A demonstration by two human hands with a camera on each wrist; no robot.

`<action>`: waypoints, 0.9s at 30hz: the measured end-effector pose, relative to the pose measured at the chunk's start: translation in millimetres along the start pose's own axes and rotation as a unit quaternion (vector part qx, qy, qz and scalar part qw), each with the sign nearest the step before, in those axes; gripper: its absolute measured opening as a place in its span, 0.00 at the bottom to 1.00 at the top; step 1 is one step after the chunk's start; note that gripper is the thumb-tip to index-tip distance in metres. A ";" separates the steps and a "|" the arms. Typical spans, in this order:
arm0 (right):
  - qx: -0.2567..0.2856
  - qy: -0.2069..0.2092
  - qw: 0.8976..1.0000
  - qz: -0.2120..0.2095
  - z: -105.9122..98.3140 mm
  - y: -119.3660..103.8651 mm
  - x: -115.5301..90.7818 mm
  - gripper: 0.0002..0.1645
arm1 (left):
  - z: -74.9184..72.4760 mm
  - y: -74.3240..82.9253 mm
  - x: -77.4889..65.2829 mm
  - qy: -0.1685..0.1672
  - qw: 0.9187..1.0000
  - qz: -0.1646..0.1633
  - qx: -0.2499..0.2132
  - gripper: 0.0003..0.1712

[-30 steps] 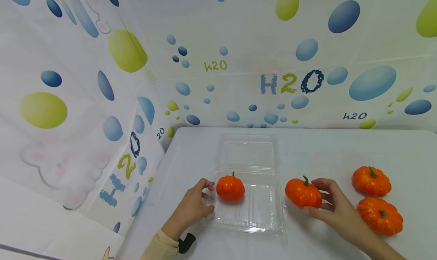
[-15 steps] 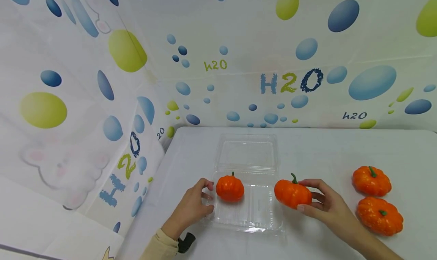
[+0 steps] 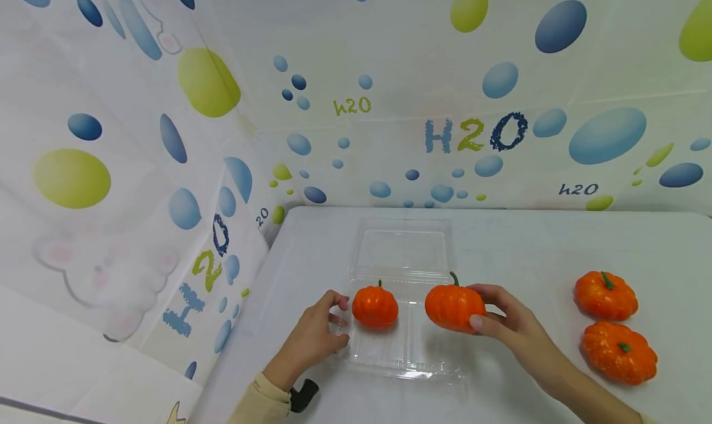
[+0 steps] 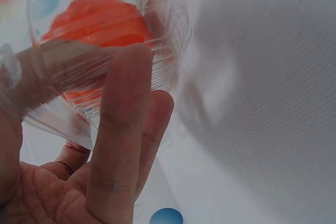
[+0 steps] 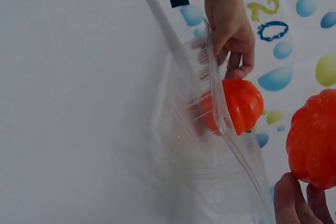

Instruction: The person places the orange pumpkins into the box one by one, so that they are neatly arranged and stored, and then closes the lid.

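A clear plastic clamshell container (image 3: pixel 411 343) lies opened flat on the table, its lid (image 3: pixel 402 251) toward the back. Inside its left half sits a small orange pumpkin (image 3: pixel 375 308) with a green stem. My left hand (image 3: pixel 313 335) holds the container's left edge; in the left wrist view its fingers (image 4: pixel 123 129) lie against the ribbed clear wall. My right hand (image 3: pixel 514 325) grips a second orange pumpkin (image 3: pixel 453 306) by its right side, raised over the container's right half, stem up. The right wrist view catches only part of this held pumpkin (image 5: pixel 315 140).
Two more orange pumpkins, one farther back (image 3: pixel 605 295) and one nearer (image 3: pixel 620 353), rest on the white table (image 3: pixel 517 245) at the right. A patterned sheet (image 3: pixel 389 133) rises behind the table and along its left side.
My right hand has carried its pumpkin leftward, from beside the container to above its right half. My left hand and the other pumpkins stay in place.
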State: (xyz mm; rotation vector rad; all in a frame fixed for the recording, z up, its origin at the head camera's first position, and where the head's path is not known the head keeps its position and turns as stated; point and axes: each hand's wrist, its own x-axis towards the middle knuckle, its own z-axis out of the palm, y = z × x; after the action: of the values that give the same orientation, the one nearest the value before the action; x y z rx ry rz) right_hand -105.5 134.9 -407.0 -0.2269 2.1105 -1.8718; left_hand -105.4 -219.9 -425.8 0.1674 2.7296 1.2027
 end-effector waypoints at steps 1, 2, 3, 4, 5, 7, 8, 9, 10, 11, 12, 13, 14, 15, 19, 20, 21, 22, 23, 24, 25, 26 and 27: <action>0.002 -0.002 1.000 -0.001 1.1 -1.2 0.8 0.33 | 0.1 0.1 0.0 0.000 1.000 -0.001 -0.001 0.27; 0.005 -0.004 1.000 -0.001 2.1 -2.7 1.6 0.33 | 0.1 0.1 0.1 0.000 1.000 0.000 -0.002 0.27; 0.007 -0.005 1.000 0.000 3.2 -4.3 2.5 0.33 | 0.0 0.1 0.3 0.000 1.000 -0.001 -0.003 0.27; 0.007 -0.005 1.000 0.002 4.2 -5.7 3.4 0.33 | 0.1 -0.1 0.5 -0.001 1.000 -0.002 -0.003 0.27; 0.007 -0.004 1.000 0.006 5.3 -7.3 4.4 0.34 | 0.0 0.1 0.6 -0.001 1.000 -0.003 -0.003 0.27; 0.008 0.001 1.000 0.018 7.3 -11.0 6.2 0.36 | 0.0 0.1 0.9 -0.002 1.000 -0.005 -0.002 0.27; 0.010 0.003 1.000 0.024 8.2 -13.1 7.3 0.37 | 0.1 -0.1 1.0 -0.002 1.000 -0.005 -0.001 0.27; 0.012 0.005 1.000 0.028 9.0 -14.5 8.3 0.38 | 0.1 0.0 0.9 -0.002 1.000 -0.006 -0.001 0.27; 0.015 0.006 0.999 0.032 9.7 -15.9 9.3 0.39 | 0.2 0.0 0.9 -0.002 1.000 -0.006 -0.001 0.27; 0.019 0.008 0.999 0.035 10.4 -17.6 10.5 0.39 | 0.3 -0.1 0.8 -0.002 1.000 -0.006 -0.001 0.27; 0.023 0.010 0.999 0.035 10.8 -19.0 11.6 0.38 | 0.5 -0.2 0.9 -0.002 1.000 -0.006 0.000 0.27; 0.024 0.012 0.999 0.032 11.2 -20.2 12.8 0.38 | 0.5 -0.3 1.0 -0.002 1.000 -0.006 0.000 0.27; 0.024 0.013 0.999 0.030 11.7 -21.2 13.8 0.37 | 0.5 -0.4 1.2 -0.002 1.000 -0.006 -0.001 0.27; 0.023 0.015 0.999 0.026 12.2 -21.9 14.9 0.36 | 0.3 -0.4 1.2 -0.002 1.000 -0.007 -0.001 0.27; 0.011 0.023 1.000 -0.005 14.1 -20.5 19.8 0.32 | 0.0 -1.1 2.0 -0.003 1.000 -0.010 0.000 0.27; 0.006 0.025 1.000 -0.014 14.7 -19.2 20.9 0.31 | -0.1 -1.3 2.1 -0.003 1.000 -0.010 0.000 0.27; 0.002 0.025 0.999 -0.025 15.2 -17.8 22.1 0.30 | -0.2 -1.3 2.1 -0.004 1.000 -0.011 0.000 0.27; -0.002 0.025 0.999 -0.038 15.7 -16.0 23.0 0.30 | -0.1 -1.4 2.3 -0.004 1.000 -0.010 0.000 0.27; -0.007 0.025 0.999 -0.048 16.4 -14.3 23.9 0.29 | -0.1 -1.5 2.4 -0.004 1.000 -0.010 0.001 0.27; -0.012 0.025 0.998 -0.055 17.2 -12.8 24.6 0.28 | -0.2 -1.5 2.6 -0.004 1.000 -0.010 0.001 0.27; -0.019 0.023 0.998 -0.062 17.9 -11.3 25.2 0.28 | -0.1 -1.7 2.7 -0.005 1.000 -0.011 0.001 0.27; -0.024 0.022 0.997 -0.067 18.8 -10.2 25.6 0.28 | -0.1 -1.7 2.8 -0.005 1.000 -0.011 0.001 0.27; -0.033 0.022 0.996 -0.075 19.8 -8.8 26.0 0.27 | -0.2 -1.7 2.8 -0.005 1.000 -0.011 0.002 0.27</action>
State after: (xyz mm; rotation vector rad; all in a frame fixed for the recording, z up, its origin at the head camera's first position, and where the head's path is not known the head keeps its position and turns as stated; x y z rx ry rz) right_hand -124.1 106.8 -403.5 -0.3726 2.2444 -1.9064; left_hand -108.3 -220.7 -427.2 0.1420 2.7183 1.1883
